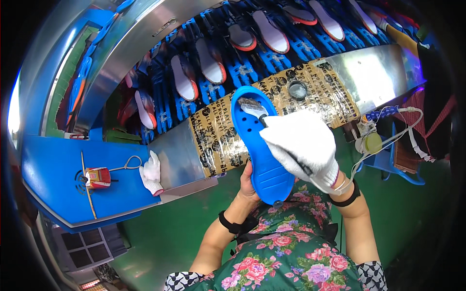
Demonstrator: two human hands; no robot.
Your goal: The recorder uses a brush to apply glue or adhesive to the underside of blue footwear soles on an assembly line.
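A blue sole (272,162) is held over the near edge of the taped panel (335,92) by the bare left hand (248,180), which is closed on its left side; a brush (252,107) is gripped in the gloved right hand (303,140), its bristles at the sole's toe end; a round container (291,91) is set on the panel; shoes (185,77) are racked beyond it; a white glove (151,174) is laid to its left.

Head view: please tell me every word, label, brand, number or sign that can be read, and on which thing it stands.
Tan tape: repeated black lettering, partly readable; I do not copy its wording.
Red-and-yellow packet: markings too small to read.
Blue shoe-shaped piece: no readable text shows.
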